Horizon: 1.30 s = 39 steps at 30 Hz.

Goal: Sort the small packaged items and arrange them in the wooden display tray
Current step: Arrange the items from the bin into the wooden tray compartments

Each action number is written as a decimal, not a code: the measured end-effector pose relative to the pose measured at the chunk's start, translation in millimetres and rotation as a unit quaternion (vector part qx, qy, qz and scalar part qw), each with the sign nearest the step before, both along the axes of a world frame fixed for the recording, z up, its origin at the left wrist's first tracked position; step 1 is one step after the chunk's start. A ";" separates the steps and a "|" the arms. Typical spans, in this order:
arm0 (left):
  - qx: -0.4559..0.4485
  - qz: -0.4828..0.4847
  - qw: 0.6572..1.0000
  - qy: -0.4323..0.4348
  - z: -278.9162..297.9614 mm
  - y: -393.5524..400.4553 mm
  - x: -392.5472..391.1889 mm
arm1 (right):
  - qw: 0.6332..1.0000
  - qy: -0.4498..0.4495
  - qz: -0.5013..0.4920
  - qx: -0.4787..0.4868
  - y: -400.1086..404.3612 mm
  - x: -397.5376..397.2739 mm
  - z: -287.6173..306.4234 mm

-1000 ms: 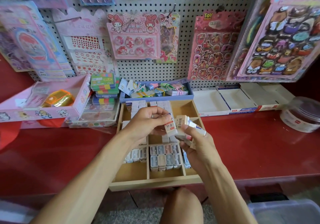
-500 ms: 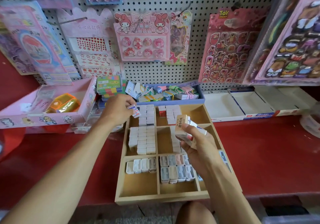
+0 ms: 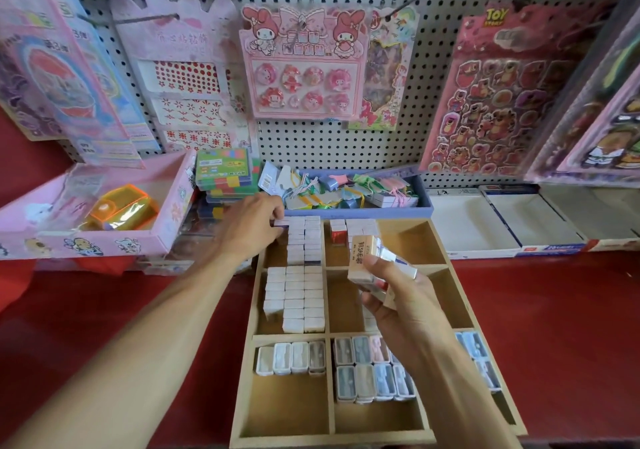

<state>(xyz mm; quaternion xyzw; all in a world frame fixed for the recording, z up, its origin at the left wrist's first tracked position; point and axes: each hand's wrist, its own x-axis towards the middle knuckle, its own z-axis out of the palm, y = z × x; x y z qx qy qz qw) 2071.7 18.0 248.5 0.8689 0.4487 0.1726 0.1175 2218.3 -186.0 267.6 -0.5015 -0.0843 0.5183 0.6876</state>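
At the far left I see a pink cardboard box (image 3: 104, 240) holding an orange translucent plastic case (image 3: 124, 207). Just right of it sits a stack of green multicoloured flat packs (image 3: 223, 171). My left hand (image 3: 249, 226) reaches to the wooden display tray's (image 3: 332, 438) top-left compartment, its fingers curled and pinching one small white packaged eraser (image 3: 281, 222) at the far end of the rows there. That compartment and the one below it hold neat rows of small white packaged erasers (image 3: 299, 296). The near-left compartment holds four pale plastic sharpeners (image 3: 291, 358) in a row; the next one to the right holds two rows of pastel sharpeners (image 3: 367, 369). Behind the tray a blue shallow box (image 3: 360, 210) carries a jumble of pastel trinkets. My right hand (image 3: 398, 303) hovers over the tray's middle, fingers gripping a bundle of beige and white packaged erasers (image 3: 367, 258). Farther right, white open cardboard boxes (image 3: 478, 226) stand on the red table (image 3: 554, 327).
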 end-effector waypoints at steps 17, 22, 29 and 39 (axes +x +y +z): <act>-0.366 -0.125 0.873 -0.296 44.9 -98.1 -5.6 | 0.998 -0.021 0.060 0.031 -4.5 -21.9 5.4; -0.368 -0.120 0.869 -0.308 47.9 -106.8 -23.4 | 0.996 -0.017 0.079 0.038 -13.5 -34.1 8.1; -0.284 -0.038 0.924 -0.254 45.7 -118.4 -75.1 | 0.999 0.007 0.045 0.004 -42.6 -41.3 11.4; -0.156 -0.021 0.985 -0.076 15.4 -130.0 -73.8 | 0.998 0.024 0.048 0.022 -65.2 -41.6 17.2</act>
